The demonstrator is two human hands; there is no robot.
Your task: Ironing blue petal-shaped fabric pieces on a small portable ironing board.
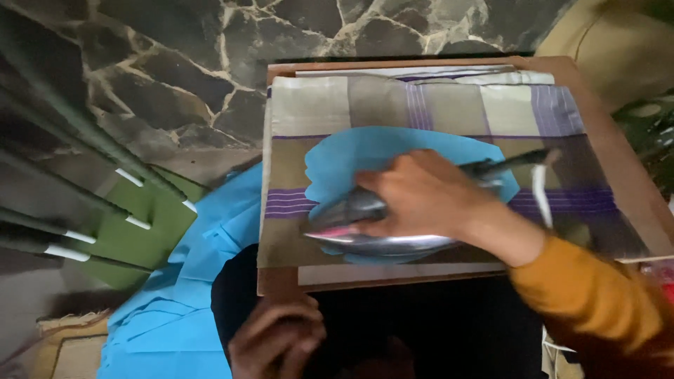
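On striped cloth [449, 105], bare margin all round blue fabric piece [365, 151]; right hand [421, 196] wrapped over iron [372, 228], wrist angled across; left hand [277, 340] curled loosely below board edge [277, 281].

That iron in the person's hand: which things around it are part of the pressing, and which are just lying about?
In use:
iron, held by the right hand
blue fabric piece under it
striped cloth padding the wooden board

Lying about:
heap of blue fabric
green sheet
stone floor
The left hand rests near the board's edge.
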